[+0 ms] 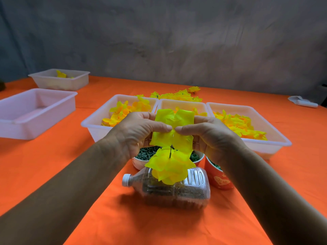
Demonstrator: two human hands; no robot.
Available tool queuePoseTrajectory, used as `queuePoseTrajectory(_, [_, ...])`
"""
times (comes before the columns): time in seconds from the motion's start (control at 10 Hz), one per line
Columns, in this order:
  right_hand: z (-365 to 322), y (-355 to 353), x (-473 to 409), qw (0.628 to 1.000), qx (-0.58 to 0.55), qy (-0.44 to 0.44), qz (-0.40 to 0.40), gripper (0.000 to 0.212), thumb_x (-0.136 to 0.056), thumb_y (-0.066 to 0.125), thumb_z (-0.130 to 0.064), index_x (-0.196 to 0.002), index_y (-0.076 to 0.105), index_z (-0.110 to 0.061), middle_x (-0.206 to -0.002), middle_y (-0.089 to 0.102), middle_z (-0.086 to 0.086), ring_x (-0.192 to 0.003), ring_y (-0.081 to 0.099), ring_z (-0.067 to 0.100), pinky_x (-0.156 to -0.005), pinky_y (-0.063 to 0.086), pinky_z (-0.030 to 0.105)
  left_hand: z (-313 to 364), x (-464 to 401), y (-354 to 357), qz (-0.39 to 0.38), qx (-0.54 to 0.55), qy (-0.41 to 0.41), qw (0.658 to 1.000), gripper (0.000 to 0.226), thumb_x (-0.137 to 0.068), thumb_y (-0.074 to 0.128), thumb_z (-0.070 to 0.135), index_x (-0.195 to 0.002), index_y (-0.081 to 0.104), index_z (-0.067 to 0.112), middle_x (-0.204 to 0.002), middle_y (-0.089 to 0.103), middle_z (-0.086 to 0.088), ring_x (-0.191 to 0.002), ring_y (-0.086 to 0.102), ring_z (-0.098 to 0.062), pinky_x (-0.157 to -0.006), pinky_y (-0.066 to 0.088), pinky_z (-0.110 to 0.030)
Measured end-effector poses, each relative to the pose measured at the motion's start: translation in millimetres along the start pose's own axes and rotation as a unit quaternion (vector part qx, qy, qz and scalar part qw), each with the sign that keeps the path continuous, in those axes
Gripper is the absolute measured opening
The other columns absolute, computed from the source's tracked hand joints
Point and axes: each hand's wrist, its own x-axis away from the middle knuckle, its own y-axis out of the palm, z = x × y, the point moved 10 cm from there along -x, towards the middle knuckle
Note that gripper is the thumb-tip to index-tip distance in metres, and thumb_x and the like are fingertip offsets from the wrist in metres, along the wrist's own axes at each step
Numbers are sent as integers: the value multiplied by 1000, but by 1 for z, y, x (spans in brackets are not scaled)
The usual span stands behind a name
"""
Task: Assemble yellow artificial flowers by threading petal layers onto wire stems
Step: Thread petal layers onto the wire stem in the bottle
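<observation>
Above the orange cloth-covered table (53, 165), both hands pinch a flat, thin yellow fabric petal layer (172, 129).
The left hand (136, 133) and right hand (210, 135) meet thumb-tip to thumb-tip at its centre, fingers curled behind; a dark green wire stem (170, 152) runs down into crumpled yellow petals (169, 168) over a clear ribbed plastic bottle (173, 190).

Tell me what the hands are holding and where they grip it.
Both hands, left and right, pinch a yellow petal layer at its middle, thumbs nearly meeting there. Below it a green stem with more petals hangs.
</observation>
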Motion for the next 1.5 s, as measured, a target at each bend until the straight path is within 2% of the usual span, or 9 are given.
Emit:
queuePoseTrajectory(0.1, [8, 2, 1, 999, -38, 31, -1, 93, -46, 74, -3, -132, 40, -1, -91, 71, 12, -73, 71, 21, -60, 58, 34, -10, -2, 1, -16, 7, -27, 999, 48, -43, 75, 9, -89, 65, 7, -69, 72, -6, -59, 69, -16, -60, 57, -30])
queuePoseTrajectory(0.2, [14, 4, 2, 998, -41, 52, -10, 57, -44, 72, -4, -96, 50, 3, -80, 72, 12, -71, 70, 25, -74, 56, 44, -19, -5, -3, -24, -9, -57, 998, 52, -34, 85, 14, -82, 67, 9, -80, 71, -10, -73, 69, -24, -73, 57, -40])
queuePoseTrajectory(0.3, [21, 3, 2, 997, -33, 65, -8, 60, -44, 73, -3, -96, 45, -5, -80, 72, 14, -70, 70, 26, -73, 55, 46, -29, -7, -5, -41, -33, -92, 994, 50, -32, 92, 24, -77, 74, 12, -98, 64, -19, -96, 58, -34, -99, 40, -59])
queuePoseTrajectory(0.5, [34, 6, 1, 995, -19, 94, -25, 56, -47, 73, -5, -98, 52, -4, -86, 73, 14, -73, 71, 26, -76, 56, 43, -32, -2, -7, -18, -45, -109, 993, 79, -27, 89, 15, -101, 67, 1, -112, 64, -28, -109, 60, -44, -96, 43, -63])
queuePoseTrajectory(0.7, [35, 4, -1, 995, -28, 89, -26, 44, -52, 72, -6, -90, 48, -6, -71, 73, 7, -60, 70, 19, -65, 57, 36, -33, -2, -2, -5, -3, -95, 995, 27, -57, 74, -1, -81, 63, 5, -63, 70, -8, -60, 67, -21, -88, 50, -49])
queuePoseTrajectory(1.0, [46, 8, -2, 990, -41, 130, -44, 12, -76, 64, -2, -87, 60, -5, -69, 72, 9, -56, 69, 18, -57, 57, 29, -32, -4, -2, -13, -3, -81, 997, 55, -33, 78, 13, -86, 64, 5, -70, 71, -9, -66, 69, -22, -87, 51, -49])
queuePoseTrajectory(1.2, [46, 12, -1, 987, -61, 143, -49, 16, -78, 62, 1, -92, 59, -4, -70, 72, 10, -57, 69, 20, -56, 58, 31, -30, -8, -7, -12, -58, -97, 994, 81, -25, 90, 16, -102, 66, 5, -120, 60, -29, -116, 55, -45, -100, 40, -61])
queuePoseTrajectory(1.4, [43, 11, -2, 989, -54, 128, -43, 18, -74, 64, 3, -88, 58, -8, -73, 70, 7, -59, 68, 17, -70, 56, 34, -35, -8, -3, -27, -30, -112, 993, 100, -21, 90, 16, -116, 61, 2, -123, 59, -27, -118, 54, -43, -102, 40, -59])
queuePoseTrajectory(1.5, [44, 11, -3, 989, -57, 130, -40, 15, -75, 62, 4, -83, 59, -8, -71, 70, 6, -59, 67, 17, -74, 54, 36, -36, -6, -5, -18, 2, -116, 993, 69, -57, 81, 8, -121, 58, 0, -123, 59, -26, -112, 59, -39, -99, 43, -56])
